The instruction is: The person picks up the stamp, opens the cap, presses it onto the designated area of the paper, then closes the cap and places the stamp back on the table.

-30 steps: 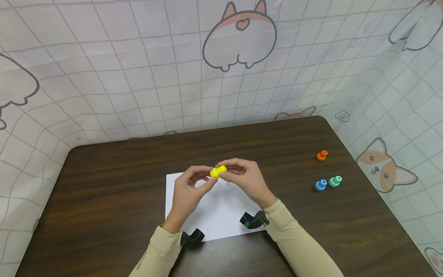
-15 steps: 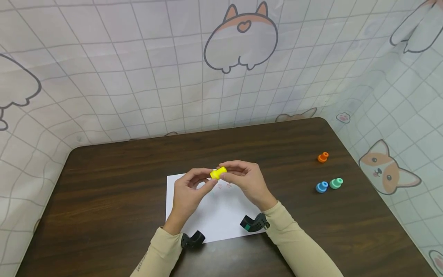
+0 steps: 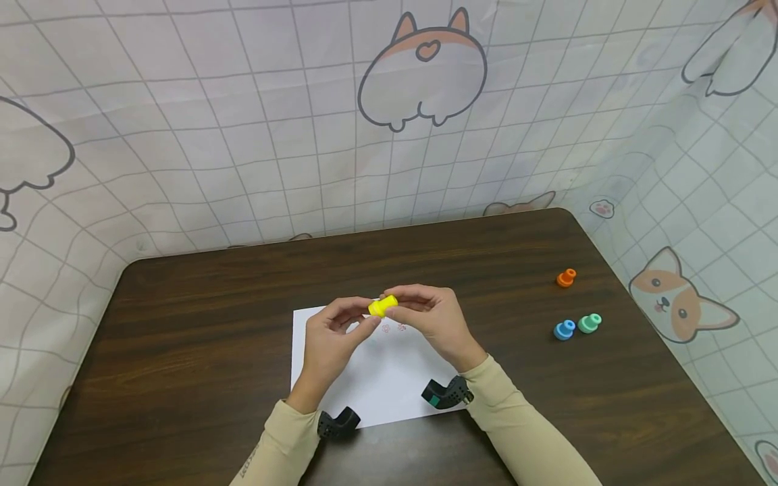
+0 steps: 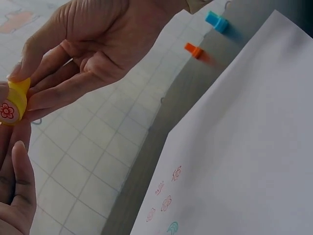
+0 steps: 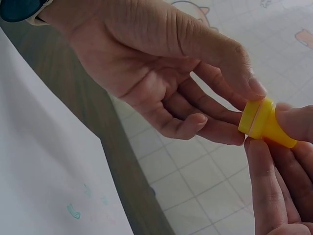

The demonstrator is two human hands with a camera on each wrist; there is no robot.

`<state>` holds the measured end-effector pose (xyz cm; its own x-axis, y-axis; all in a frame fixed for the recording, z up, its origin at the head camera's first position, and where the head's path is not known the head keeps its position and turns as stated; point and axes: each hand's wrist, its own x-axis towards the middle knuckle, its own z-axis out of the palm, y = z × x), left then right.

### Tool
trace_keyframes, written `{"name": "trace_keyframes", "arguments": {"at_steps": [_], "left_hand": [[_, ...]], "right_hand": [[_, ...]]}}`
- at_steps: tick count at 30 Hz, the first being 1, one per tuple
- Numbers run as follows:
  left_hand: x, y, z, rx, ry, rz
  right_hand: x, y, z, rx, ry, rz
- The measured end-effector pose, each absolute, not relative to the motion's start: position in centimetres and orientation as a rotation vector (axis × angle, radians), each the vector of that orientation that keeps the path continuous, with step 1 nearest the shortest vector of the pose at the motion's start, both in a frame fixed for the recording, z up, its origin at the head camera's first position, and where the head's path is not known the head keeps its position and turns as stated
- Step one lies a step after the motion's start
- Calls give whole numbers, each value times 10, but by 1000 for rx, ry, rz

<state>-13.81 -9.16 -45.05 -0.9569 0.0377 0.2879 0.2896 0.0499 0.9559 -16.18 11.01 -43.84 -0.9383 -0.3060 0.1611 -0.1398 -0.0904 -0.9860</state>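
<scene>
A small yellow stamp (image 3: 383,306) is held up over a white sheet of paper (image 3: 389,385), between both hands. My left hand (image 3: 327,343) pinches its wide base end with thumb and fingers. From the other side, my right hand (image 3: 439,322) pinches the narrower handle. In the left wrist view the stamp's face shows a red flower (image 4: 7,110). The right wrist view shows the yellow stamp (image 5: 266,122) from its side, with fingers of both hands on it. Red flower prints (image 4: 166,202) and a teal print (image 4: 172,227) mark the paper near one edge.
On the right of the dark wooden table (image 3: 200,351) stand an orange stamp (image 3: 566,277), a blue stamp (image 3: 564,329) and a mint green stamp (image 3: 589,322). Behind the table hangs a white grid-patterned cloth (image 3: 255,121) with dog drawings.
Both hands keep the same hold on the yellow stamp and have barely moved. The scene sits slightly lower in the head view than before.
</scene>
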Motion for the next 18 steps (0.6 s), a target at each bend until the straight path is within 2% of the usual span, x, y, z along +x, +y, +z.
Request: {"name": "trace_keyframes", "arguments": {"at_steps": [18], "left_hand": [[-138,-93,-451,-300,-2127,-2090]], "right_hand": [[-161,110,-439,-564,2001,-2214]]}}
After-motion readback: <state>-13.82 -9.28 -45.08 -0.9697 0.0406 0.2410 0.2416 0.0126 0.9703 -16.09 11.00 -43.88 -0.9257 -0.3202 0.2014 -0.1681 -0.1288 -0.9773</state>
